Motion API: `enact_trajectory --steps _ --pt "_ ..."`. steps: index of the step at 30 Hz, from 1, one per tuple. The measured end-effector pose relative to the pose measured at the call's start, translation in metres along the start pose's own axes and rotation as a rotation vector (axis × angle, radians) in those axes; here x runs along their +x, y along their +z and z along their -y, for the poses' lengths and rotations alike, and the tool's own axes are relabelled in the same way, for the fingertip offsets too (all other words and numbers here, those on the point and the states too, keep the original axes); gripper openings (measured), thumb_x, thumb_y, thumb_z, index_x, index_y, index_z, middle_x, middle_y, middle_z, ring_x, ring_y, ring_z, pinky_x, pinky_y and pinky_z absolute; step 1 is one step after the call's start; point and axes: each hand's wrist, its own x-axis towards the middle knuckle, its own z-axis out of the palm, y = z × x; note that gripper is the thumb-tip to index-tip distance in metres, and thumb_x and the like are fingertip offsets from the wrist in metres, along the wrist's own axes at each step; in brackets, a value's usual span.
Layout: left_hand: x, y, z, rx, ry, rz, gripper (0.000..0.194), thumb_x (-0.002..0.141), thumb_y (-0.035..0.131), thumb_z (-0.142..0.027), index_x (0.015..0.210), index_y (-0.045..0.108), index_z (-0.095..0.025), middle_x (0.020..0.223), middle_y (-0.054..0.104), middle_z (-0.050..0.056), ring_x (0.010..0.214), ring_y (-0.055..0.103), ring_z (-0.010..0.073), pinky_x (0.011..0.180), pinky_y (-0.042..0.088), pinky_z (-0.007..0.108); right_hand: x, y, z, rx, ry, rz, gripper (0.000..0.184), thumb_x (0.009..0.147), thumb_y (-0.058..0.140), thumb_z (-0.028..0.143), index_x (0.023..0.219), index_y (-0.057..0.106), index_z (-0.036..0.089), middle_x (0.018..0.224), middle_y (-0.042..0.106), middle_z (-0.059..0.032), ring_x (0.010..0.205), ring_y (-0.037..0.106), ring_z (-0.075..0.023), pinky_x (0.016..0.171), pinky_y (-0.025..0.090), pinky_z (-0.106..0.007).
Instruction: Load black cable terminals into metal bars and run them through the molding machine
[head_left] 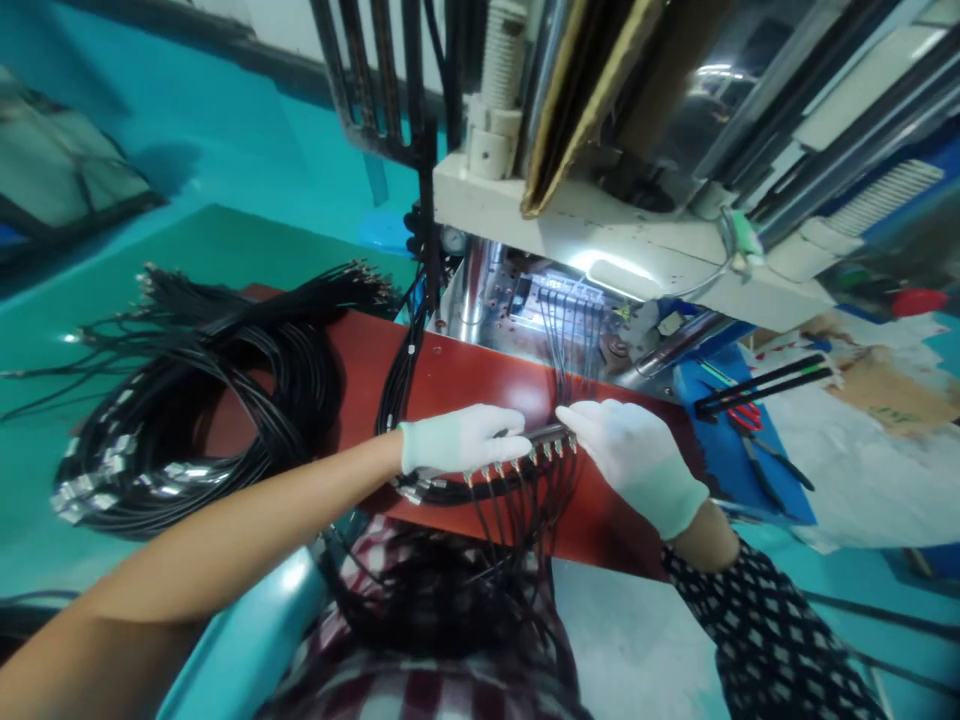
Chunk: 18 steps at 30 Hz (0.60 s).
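My left hand (476,438), in a white glove, grips the left part of a dark narrow bar (549,433) above the red board. A row of small metal cable connectors (517,462) lines the bar's near edge, and thin black cables (517,510) run from them toward my lap. My right hand (630,455), gloved too, closes thumb and fingers on the bar's right end. Beyond the bar, several thin cables (559,345) lead into a lit metal mould (559,300) in the press. My fingers hide both ends of the bar.
A large coil of black cables (300,400) with metal ends lies left, partly on the red board (622,510). The press's pale plate (555,225) overhangs the far side. Pliers (765,465) rest in a blue tray (784,500) at right. A red button (919,302) shows beyond.
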Motion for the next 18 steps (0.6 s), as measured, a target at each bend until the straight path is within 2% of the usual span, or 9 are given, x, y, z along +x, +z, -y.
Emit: enact_trajectory --steps 3,5,6,8,10,11,14,16,18 --pt "0.019 0.006 -0.011 -0.006 -0.008 0.088 0.041 0.095 0.047 -0.052 0.074 0.048 -0.018 0.064 0.051 -0.003 0.056 0.047 0.0118 0.055 0.032 0.025 -0.015 0.005 -0.003 0.034 0.054 0.014 0.027 0.096 0.047 0.018 0.109 0.07 0.021 0.09 0.07 -0.0048 0.078 0.058 -0.0153 0.068 0.038 -0.026" --pt "0.035 0.009 -0.008 -0.192 -0.073 0.096 0.037 0.089 0.061 -0.049 0.074 0.053 -0.016 0.065 0.054 -0.003 0.055 0.048 0.0109 0.054 0.032 0.023 -0.037 0.014 -0.006 0.039 0.124 0.011 0.025 0.096 0.047 0.02 0.107 0.07 0.02 0.09 0.069 -0.0054 0.079 0.059 -0.0154 0.069 0.039 -0.025" --pt "0.044 0.008 -0.004 -0.346 -0.122 0.025 0.034 0.085 0.068 -0.045 0.074 0.055 -0.016 0.065 0.055 -0.004 0.056 0.048 0.0102 0.054 0.033 0.023 -0.051 0.021 -0.009 0.033 0.172 0.017 0.025 0.096 0.048 0.02 0.108 0.07 0.019 0.091 0.069 -0.0059 0.08 0.06 -0.0156 0.069 0.04 -0.025" --pt "0.066 0.006 0.007 -0.66 -0.213 -0.202 0.029 0.08 0.075 -0.038 0.077 0.056 -0.016 0.065 0.055 -0.005 0.057 0.048 0.0085 0.055 0.035 0.02 -0.083 0.035 -0.013 0.012 0.279 0.047 0.025 0.095 0.05 0.019 0.112 0.069 0.02 0.096 0.07 -0.007 0.083 0.062 -0.0166 0.071 0.042 -0.026" --pt "0.091 0.003 0.017 -0.867 -0.258 -0.359 0.025 0.089 0.066 -0.038 0.083 0.054 -0.017 0.067 0.055 -0.005 0.059 0.05 0.0075 0.06 0.04 0.018 -0.114 0.048 -0.017 -0.002 0.385 0.087 0.028 0.093 0.052 0.016 0.116 0.067 0.019 0.102 0.071 -0.008 0.087 0.064 -0.0179 0.074 0.045 -0.028" --pt "0.105 0.003 0.019 -0.921 -0.262 -0.353 0.025 0.095 0.057 -0.04 0.085 0.053 -0.017 0.069 0.056 -0.004 0.061 0.053 0.0078 0.064 0.044 0.018 -0.126 0.052 -0.018 -0.003 0.429 0.108 0.03 0.092 0.053 0.015 0.118 0.067 0.019 0.104 0.071 -0.0084 0.089 0.065 -0.0185 0.075 0.046 -0.028" --pt "0.142 0.007 0.016 -1.051 -0.285 -0.202 0.037 0.102 0.036 -0.047 0.087 0.052 -0.017 0.074 0.061 0.003 0.066 0.061 0.0122 0.07 0.053 0.026 -0.145 0.053 -0.018 0.013 0.501 0.173 0.03 0.092 0.054 0.014 0.119 0.066 0.02 0.107 0.071 -0.0082 0.093 0.066 -0.0194 0.077 0.047 -0.029" --pt "0.159 0.007 0.009 -1.112 -0.339 -0.116 0.039 0.1 0.041 -0.05 0.084 0.051 -0.017 0.067 0.06 0.003 0.059 0.061 0.0147 0.063 0.055 0.03 -0.144 0.048 -0.017 0.025 0.511 0.204 0.029 0.092 0.054 0.014 0.116 0.067 0.021 0.104 0.07 -0.0071 0.092 0.066 -0.0188 0.075 0.046 -0.029" --pt "0.167 -0.003 0.001 -1.14 -0.396 -0.076 0.033 0.098 0.05 -0.044 0.082 0.052 -0.015 0.058 0.054 0.0 0.049 0.057 0.0139 0.052 0.052 0.027 -0.138 0.042 -0.018 0.04 0.512 0.226 0.027 0.091 0.054 0.013 0.113 0.067 0.022 0.099 0.07 -0.0058 0.09 0.066 -0.0181 0.072 0.045 -0.028"
